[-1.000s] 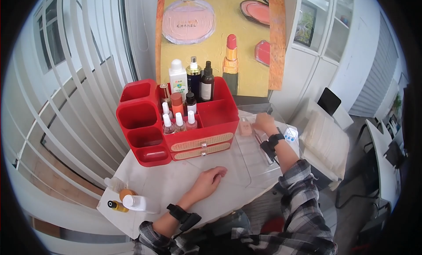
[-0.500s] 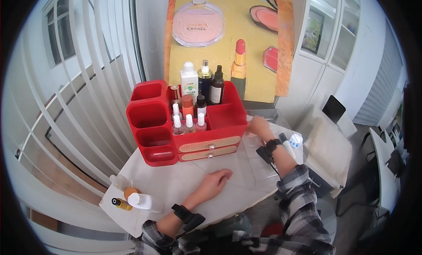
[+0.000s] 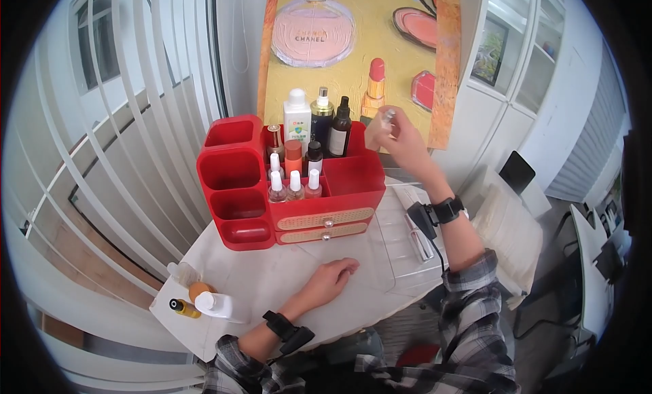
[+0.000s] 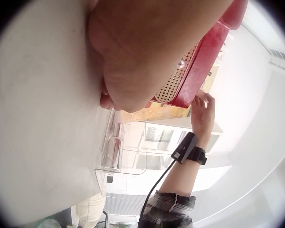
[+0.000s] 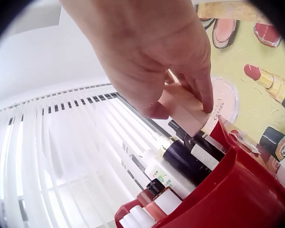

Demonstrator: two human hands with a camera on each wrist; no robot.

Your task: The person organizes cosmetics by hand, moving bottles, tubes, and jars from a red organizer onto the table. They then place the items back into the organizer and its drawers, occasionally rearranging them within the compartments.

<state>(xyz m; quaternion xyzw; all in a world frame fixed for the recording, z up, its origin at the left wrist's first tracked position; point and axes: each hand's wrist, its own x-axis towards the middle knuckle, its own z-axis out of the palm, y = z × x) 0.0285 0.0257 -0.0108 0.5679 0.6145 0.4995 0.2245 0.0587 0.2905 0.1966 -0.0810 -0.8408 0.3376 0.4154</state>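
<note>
My right hand pinches a peach-coloured, square-sided bottle between thumb and fingers, holding it tilted in the air. It hangs beside the back right corner of a red makeup organizer, above its rim in the right wrist view. Several bottles stand in the organizer, including a white bottle, a dark blue pump bottle and a black spray bottle. Its front right compartment holds nothing. My left hand rests on the white table, fingers loosely curled, in front of the organizer's drawers.
On the table's right lies a clear plastic tray with slim tubes in it. A white bottle and a yellow bottle with a black cap lie at the left. A makeup painting stands behind the organizer.
My right hand has lifted the peach-coloured bottle from the clear tray's area, up and back to the organizer's rear right corner. The left hand stays on the table. The head view has shifted slightly.
</note>
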